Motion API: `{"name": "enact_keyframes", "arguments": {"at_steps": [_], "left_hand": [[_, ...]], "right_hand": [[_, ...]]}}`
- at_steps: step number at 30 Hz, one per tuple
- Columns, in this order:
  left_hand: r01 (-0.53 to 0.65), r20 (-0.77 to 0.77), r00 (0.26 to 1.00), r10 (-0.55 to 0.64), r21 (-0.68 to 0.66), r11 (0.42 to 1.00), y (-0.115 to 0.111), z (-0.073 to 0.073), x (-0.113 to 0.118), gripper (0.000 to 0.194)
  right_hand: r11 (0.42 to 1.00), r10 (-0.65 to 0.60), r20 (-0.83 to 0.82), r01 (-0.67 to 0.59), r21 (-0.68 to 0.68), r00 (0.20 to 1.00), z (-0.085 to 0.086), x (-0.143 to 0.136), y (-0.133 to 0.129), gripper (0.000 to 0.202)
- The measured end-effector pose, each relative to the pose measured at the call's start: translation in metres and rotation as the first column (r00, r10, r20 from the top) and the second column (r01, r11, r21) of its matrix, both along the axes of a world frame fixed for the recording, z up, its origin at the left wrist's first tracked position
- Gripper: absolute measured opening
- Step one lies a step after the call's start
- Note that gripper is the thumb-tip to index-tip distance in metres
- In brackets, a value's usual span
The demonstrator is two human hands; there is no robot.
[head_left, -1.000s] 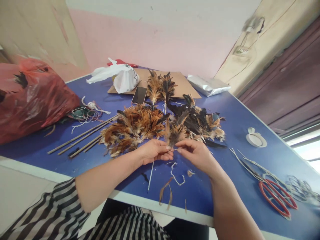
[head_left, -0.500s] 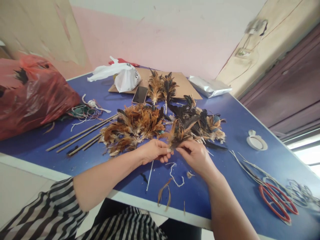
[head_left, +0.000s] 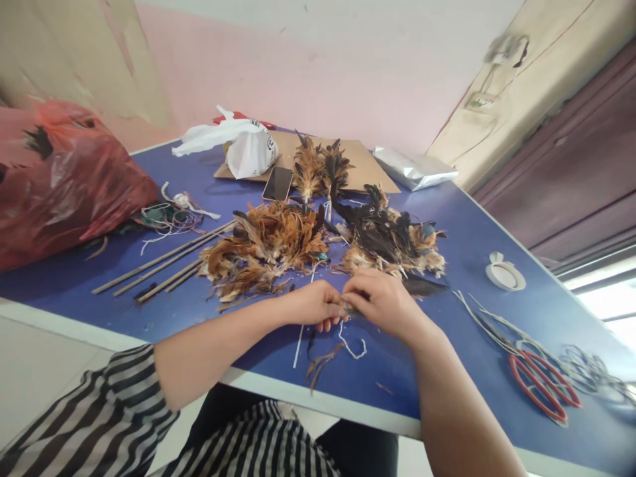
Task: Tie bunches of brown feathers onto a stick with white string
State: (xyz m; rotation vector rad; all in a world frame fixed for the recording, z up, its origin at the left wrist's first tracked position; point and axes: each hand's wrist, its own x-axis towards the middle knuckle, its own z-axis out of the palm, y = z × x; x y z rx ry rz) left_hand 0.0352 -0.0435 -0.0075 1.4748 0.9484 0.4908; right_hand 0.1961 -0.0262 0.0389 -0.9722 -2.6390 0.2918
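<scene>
My left hand [head_left: 320, 306] and my right hand [head_left: 382, 303] meet near the front of the blue table, fingers pinched together. Between their fingertips a little brownish feather [head_left: 350, 310] shows, mostly hidden by the fingers. Just beyond my left hand lies a pile of orange-brown feathers [head_left: 275, 238]. Darker feathers [head_left: 380, 232] are heaped beyond my right hand. Below the fingers lie a curled white string [head_left: 354, 350] and loose brown feathers [head_left: 320, 366]. A thin white strand [head_left: 298, 348] extends out beneath my left hand.
Two upright-looking feather bundles [head_left: 309, 169] rest by a phone [head_left: 278, 183] and cardboard [head_left: 370, 165]. Sticks [head_left: 163, 265] and a red plastic bag [head_left: 69, 192] are on the left. Red-handled scissors [head_left: 539, 381], cords and a tape roll [head_left: 505, 275] lie right.
The feather tuft that stuck up beyond my fingertips no longer shows there. My hands have drawn closer together, and the loose feathers beneath them have shifted.
</scene>
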Motion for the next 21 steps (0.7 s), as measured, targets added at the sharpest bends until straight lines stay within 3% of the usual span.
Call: {"name": "enact_keyframes", "arguments": {"at_steps": [2, 5, 8, 10, 12, 15, 17, 21], "left_hand": [[0.054, 0.016, 0.998, -0.055, 0.019, 0.998, -0.003, 0.002, -0.002, 0.017], [0.123, 0.021, 0.992, -0.125, 0.081, 0.989, -0.007, 0.006, -0.004, 0.018], [0.115, 0.071, 0.990, -0.124, 0.111, 0.987, -0.007, 0.010, -0.006, 0.018], [0.036, 0.160, 0.986, -0.052, 0.102, 0.994, -0.005, 0.012, -0.006, 0.020], [-0.102, 0.266, 0.961, 0.080, 0.069, 0.992, 0.000, 0.012, -0.006, 0.023], [-0.291, 0.340, 0.902, 0.266, 0.024, 0.957, 0.009, 0.008, -0.005, 0.024], [-0.376, 0.333, 0.875, 0.351, 0.014, 0.926, 0.013, 0.005, -0.005, 0.024], [-0.429, 0.254, 0.884, 0.392, 0.107, 0.897, 0.016, -0.002, -0.009, 0.024]], "right_hand": [[0.969, -0.025, -0.076, 0.006, -0.245, 0.997, -0.001, 0.010, 0.010, 0.012], [0.839, -0.038, -0.139, -0.044, -0.543, 0.990, -0.004, 0.023, 0.021, 0.013], [0.690, -0.084, -0.212, -0.097, -0.717, 0.974, -0.014, 0.030, 0.026, 0.014], [0.642, -0.217, -0.314, -0.107, -0.759, 0.924, -0.023, 0.030, 0.027, 0.019], [0.693, -0.363, -0.451, -0.088, -0.716, 0.815, -0.031, 0.027, 0.027, 0.024], [0.755, -0.414, -0.492, -0.014, -0.656, 0.766, -0.038, 0.018, 0.026, 0.024], [0.828, -0.386, -0.499, 0.053, -0.558, 0.776, -0.038, 0.010, 0.023, 0.020], [0.977, -0.169, -0.381, 0.102, -0.189, 0.909, -0.031, -0.006, 0.006, 0.017]]}}
